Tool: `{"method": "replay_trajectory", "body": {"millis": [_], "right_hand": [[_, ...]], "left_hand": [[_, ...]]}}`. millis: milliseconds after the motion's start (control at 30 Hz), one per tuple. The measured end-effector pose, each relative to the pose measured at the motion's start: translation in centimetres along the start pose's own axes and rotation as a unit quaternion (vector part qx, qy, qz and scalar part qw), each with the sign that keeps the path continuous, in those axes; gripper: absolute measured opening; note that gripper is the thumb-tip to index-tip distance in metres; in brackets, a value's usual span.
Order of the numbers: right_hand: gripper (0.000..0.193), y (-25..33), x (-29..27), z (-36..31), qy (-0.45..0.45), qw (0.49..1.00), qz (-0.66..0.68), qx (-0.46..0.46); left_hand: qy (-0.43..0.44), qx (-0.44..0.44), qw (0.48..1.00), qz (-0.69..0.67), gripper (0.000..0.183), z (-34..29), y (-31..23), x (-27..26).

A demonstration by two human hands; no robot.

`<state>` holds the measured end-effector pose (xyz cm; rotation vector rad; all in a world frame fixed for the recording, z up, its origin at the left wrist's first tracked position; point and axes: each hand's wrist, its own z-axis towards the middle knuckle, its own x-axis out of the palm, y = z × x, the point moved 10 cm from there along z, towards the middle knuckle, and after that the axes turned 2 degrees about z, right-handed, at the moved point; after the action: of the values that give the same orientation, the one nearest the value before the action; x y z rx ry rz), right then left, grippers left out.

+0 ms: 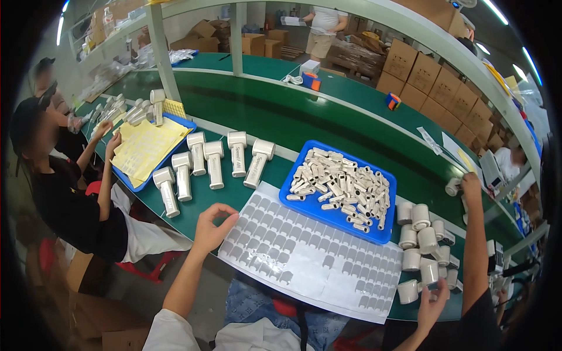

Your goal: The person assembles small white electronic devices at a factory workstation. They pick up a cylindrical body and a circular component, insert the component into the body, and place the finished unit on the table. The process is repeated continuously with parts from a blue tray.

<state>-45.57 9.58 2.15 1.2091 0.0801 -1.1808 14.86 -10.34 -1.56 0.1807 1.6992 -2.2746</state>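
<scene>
My left hand [214, 227] is over the left edge of a white sheet of grey stickers [304, 245]. Its thumb and index finger curl into a loop with the tips together; anything pinched there is too small to make out. At the right, my right hand [433, 304] has thumb and fingers around the lower end of a white handheld fan [429, 271], the nearest of a cluster. Beyond the sheet, a blue tray [285, 196] holds many small white parts with dark ends. Several white handheld fans [237, 155] lie on the green table left of the tray.
On the left, a co-worker's hands [111, 140] are at a blue tray of yellow sheets [140, 153]. Another person's arm [475, 234] reaches across on the right. A metal post [164, 58] and green conveyor [252, 93] lie beyond; orange-blue tape rolls [393, 101] sit farther back.
</scene>
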Motion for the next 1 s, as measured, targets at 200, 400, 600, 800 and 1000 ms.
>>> {"method": "replay_trajectory", "body": {"millis": [200, 400, 600, 800, 1000], "right_hand": [[0.063, -1.0, -0.4, 0.4, 0.015, 0.994, -0.103, -0.019], [0.056, 4.0, -3.7, 0.9, -0.045, 0.988, -0.146, 0.021], [0.054, 18.6, -4.9, -0.2, -0.061, 0.984, -0.085, -0.146], [0.057, 25.5, 7.9, -2.5, 0.262, 0.948, 0.017, -0.178], [0.042, 24.9, 17.0, -2.1, 0.381, 0.910, 0.094, -0.136]], "left_hand": [[-0.003, 0.020, 0.999, 0.041, 0.020, 0.4, -0.3, -0.8], [0.021, 0.035, 0.999, -0.032, 0.019, 1.4, -0.6, -0.4], [0.134, 0.093, 0.972, -0.167, 0.028, -0.6, -6.7, 5.1], [0.361, 0.068, 0.903, -0.225, 0.071, -6.0, -13.4, 16.9], [0.370, 0.111, 0.917, -0.099, 0.080, -5.8, -11.2, 18.4]]}}
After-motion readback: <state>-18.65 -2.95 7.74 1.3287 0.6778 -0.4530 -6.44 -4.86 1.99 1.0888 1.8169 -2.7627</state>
